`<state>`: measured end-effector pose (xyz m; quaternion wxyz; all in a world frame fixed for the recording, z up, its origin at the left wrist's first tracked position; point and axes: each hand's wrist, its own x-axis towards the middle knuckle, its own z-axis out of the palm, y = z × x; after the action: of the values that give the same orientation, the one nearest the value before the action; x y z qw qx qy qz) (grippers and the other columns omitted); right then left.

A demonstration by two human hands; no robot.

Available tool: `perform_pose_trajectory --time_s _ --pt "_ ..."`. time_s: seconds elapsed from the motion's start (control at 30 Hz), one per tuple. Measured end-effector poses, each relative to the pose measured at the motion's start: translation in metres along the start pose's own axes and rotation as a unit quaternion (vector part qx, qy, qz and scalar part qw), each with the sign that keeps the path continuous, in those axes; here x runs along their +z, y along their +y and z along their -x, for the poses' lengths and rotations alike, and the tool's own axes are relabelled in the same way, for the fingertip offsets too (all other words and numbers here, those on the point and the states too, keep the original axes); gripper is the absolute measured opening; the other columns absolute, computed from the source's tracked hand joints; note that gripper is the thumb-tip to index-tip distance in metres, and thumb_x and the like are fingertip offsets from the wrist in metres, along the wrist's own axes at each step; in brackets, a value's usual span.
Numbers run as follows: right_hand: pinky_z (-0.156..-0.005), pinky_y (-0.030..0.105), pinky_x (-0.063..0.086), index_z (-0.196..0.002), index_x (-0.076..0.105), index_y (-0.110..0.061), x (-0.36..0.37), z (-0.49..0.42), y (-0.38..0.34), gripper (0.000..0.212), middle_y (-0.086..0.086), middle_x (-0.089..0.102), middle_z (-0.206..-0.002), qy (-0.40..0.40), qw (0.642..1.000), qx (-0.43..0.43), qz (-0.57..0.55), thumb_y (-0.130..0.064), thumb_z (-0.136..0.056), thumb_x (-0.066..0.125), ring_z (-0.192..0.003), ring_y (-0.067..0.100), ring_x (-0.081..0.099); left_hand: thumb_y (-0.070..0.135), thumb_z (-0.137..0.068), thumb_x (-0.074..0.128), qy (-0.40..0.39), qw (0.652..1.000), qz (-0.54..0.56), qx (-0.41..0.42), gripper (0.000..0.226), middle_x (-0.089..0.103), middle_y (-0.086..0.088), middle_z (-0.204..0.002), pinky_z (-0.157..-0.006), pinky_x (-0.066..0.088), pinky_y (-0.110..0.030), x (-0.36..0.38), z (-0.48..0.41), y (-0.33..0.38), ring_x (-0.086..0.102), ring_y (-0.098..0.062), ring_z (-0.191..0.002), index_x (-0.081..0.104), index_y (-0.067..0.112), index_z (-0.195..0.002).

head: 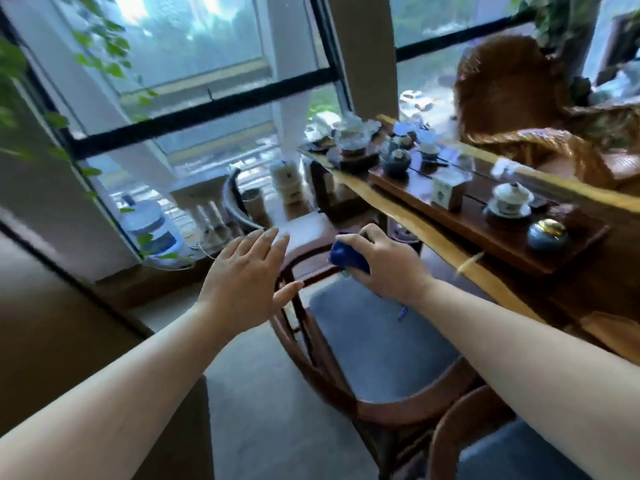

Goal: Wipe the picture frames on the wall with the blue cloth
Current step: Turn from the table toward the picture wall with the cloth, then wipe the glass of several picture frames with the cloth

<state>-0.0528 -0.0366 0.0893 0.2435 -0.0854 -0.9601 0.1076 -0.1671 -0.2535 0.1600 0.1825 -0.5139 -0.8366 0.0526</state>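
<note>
My right hand (386, 263) is closed around a bunched-up blue cloth (348, 257), held in the air above a wooden chair. A thin blue strip of the cloth hangs below my wrist. My left hand (247, 278) is stretched out beside it with flat, spread fingers and holds nothing. Both arms reach forward from the bottom of the view. At the far top right, what may be a dark picture frame (623, 39) shows, blurred and partly cut off.
A wooden chair with a grey-blue seat (381, 344) stands under my hands. A long wooden tea table (433, 233) with cups, bowls and teapots runs along the right. A wicker chair (512, 98) sits behind it. Large windows (194, 81), hanging green leaves and a water jug (149, 226) fill the left.
</note>
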Motion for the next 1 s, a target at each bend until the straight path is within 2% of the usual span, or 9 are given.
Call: perform_pose_trajectory --time_s 0.17,0.27,0.37,0.4,0.5,0.6,0.8,0.9,1.0 --pt "-0.049 0.030 0.044 -0.128 0.051 -0.027 0.009 -0.086 -0.087 0.052 0.005 0.055 -0.107 0.021 0.998 -0.062 -0.016 -0.033 -0.079 0.068 -0.072 0.031 0.061 0.062 -0.084 0.046 0.046 0.996 -0.013 -0.077 0.075 0.055 -0.013 -0.136 -0.100 0.045 -0.047 -0.017 0.043 -0.093 0.051 -0.031 -0.123 0.047 0.009 -0.136" --pt "-0.051 0.034 0.049 -0.128 0.050 -0.031 0.016 -0.140 -0.140 0.052 0.003 0.056 -0.109 0.029 0.994 -0.100 -0.034 -0.036 -0.079 0.067 -0.074 0.031 0.063 0.063 -0.083 0.045 0.058 0.991 -0.041 -0.112 0.074 0.056 -0.013 -0.133 -0.099 0.045 -0.046 -0.033 0.063 -0.151 0.052 -0.031 -0.121 0.047 0.009 -0.133" --pt "-0.054 0.029 0.043 -0.128 0.048 -0.033 0.026 -0.188 -0.191 0.052 0.001 0.055 -0.110 0.048 0.987 -0.146 -0.049 -0.040 -0.080 0.067 -0.080 0.029 0.063 0.062 -0.082 0.048 0.077 0.982 -0.079 -0.157 0.075 0.055 -0.014 -0.134 -0.099 0.045 -0.049 -0.053 0.084 -0.204 0.052 -0.032 -0.120 0.046 0.009 -0.134" --pt "-0.055 0.030 0.045 -0.128 0.047 -0.033 0.028 -0.204 -0.210 0.052 0.000 0.054 -0.111 0.054 0.984 -0.162 -0.058 -0.041 -0.080 0.066 -0.081 0.029 0.063 0.062 -0.081 0.049 0.079 0.978 -0.089 -0.172 0.076 0.054 -0.014 -0.134 -0.100 0.044 -0.050 -0.060 0.092 -0.223 0.051 -0.033 -0.121 0.044 0.009 -0.136" --pt "-0.060 0.040 0.054 -0.129 0.046 -0.033 0.033 -0.244 -0.258 0.052 0.001 0.054 -0.114 0.071 0.974 -0.181 -0.119 -0.039 -0.082 0.065 -0.086 0.028 0.062 0.060 -0.082 0.052 0.092 0.964 -0.131 -0.212 0.077 0.053 -0.017 -0.134 -0.098 0.045 -0.051 -0.085 0.110 -0.269 0.050 -0.035 -0.121 0.041 0.008 -0.137" --pt "-0.064 0.043 0.054 -0.131 0.046 -0.031 0.040 -0.277 -0.301 0.052 0.003 0.054 -0.118 0.093 0.960 -0.197 -0.176 -0.039 -0.083 0.064 -0.088 0.030 0.061 0.059 -0.082 0.053 0.094 0.949 -0.162 -0.254 0.077 0.053 -0.018 -0.135 -0.099 0.044 -0.051 -0.110 0.122 -0.305 0.051 -0.035 -0.121 0.043 0.007 -0.137" --pt "-0.071 0.043 0.052 -0.129 0.047 -0.034 0.053 -0.340 -0.370 0.048 0.002 0.052 -0.118 0.121 0.928 -0.211 -0.284 -0.035 -0.085 0.064 -0.094 0.026 0.058 0.061 -0.085 0.039 0.084 0.922 -0.229 -0.300 0.076 0.048 -0.016 -0.141 -0.104 0.039 -0.051 -0.151 0.132 -0.359 0.044 -0.033 -0.129 0.037 0.009 -0.141" --pt "-0.075 0.038 0.050 -0.129 0.046 -0.033 0.072 -0.375 -0.399 0.050 0.000 0.051 -0.121 0.115 0.912 -0.212 -0.331 -0.034 -0.084 0.066 -0.098 0.024 0.057 0.059 -0.085 0.045 0.077 0.907 -0.268 -0.316 0.075 0.050 -0.016 -0.141 -0.103 0.041 -0.050 -0.162 0.133 -0.384 0.045 -0.033 -0.129 0.040 0.008 -0.140" --pt "-0.075 0.037 0.050 -0.123 0.045 -0.038 0.096 -0.415 -0.430 0.048 -0.002 0.054 -0.119 0.106 0.883 -0.226 -0.398 -0.034 -0.082 0.069 -0.097 0.020 0.058 0.059 -0.084 0.048 0.048 0.887 -0.307 -0.342 0.075 0.053 -0.018 -0.137 -0.101 0.042 -0.052 -0.167 0.129 -0.414 0.048 -0.036 -0.126 0.044 0.006 -0.137"
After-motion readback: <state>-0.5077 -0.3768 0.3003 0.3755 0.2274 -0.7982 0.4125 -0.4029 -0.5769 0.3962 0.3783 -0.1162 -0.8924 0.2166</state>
